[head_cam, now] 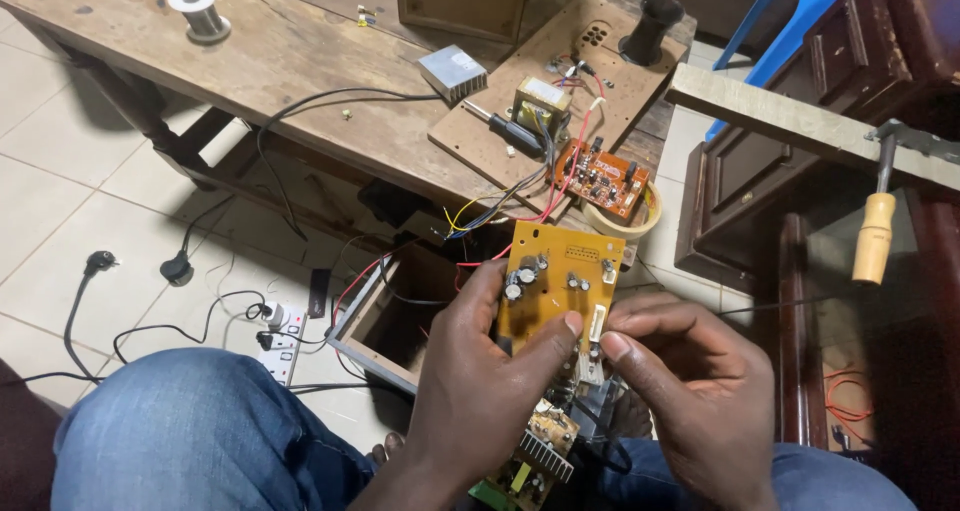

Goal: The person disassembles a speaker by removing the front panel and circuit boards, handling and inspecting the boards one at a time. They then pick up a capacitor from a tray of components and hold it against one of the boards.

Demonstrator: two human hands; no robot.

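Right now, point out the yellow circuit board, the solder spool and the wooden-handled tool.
yellow circuit board [560, 271], head view, bare upper middle.
solder spool [197, 9], head view, top flange.
wooden-handled tool [873, 239], head view, pale handle.

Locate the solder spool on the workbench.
The solder spool stands at the head view's upper left, on the wooden table's far-left end, well left of the finned heatsink.

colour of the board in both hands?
Yellow-orange circuit board, clearest in the head view.

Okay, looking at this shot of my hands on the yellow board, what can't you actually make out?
Head view only:
- Yellow circuit board: lower edge hidden behind left hand and right hand.
- Second board: cut off by the bottom edge.
- Open wooden box: inside in shadow.
- Orange board: parts too small.
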